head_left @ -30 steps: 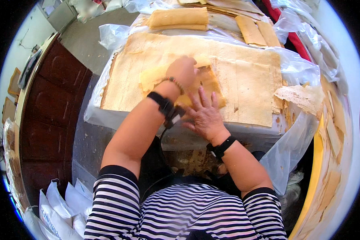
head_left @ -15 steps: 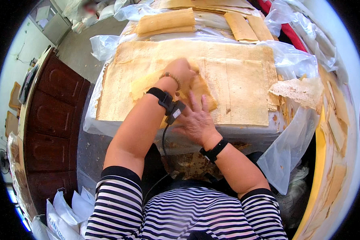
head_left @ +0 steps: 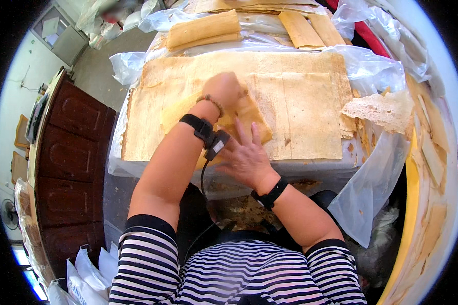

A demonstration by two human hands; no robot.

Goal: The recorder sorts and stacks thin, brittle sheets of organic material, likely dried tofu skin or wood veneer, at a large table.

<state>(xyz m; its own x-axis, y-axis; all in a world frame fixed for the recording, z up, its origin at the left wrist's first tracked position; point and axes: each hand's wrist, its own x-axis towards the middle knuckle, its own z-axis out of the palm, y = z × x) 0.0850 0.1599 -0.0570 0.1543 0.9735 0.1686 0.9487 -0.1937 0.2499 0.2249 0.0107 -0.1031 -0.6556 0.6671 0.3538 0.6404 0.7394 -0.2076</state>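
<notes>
Head view: a small yellow sheet (head_left: 258, 119) is laid on a larger pale sheet (head_left: 310, 117) on the tabletop (head_left: 353, 157). Right-hand (head_left: 248, 158) fingers are spread wide at its near edge; over it, the blurred left hand (head_left: 223, 89) is seen, its grip indeterminable.

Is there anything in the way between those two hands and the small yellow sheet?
Nothing visible. The left hand is right over the yellow sheet, its fingertips hidden from view. The right hand has its fingers over the sheet's near side. The folded tan bundle lies farther back, not between them.
</notes>
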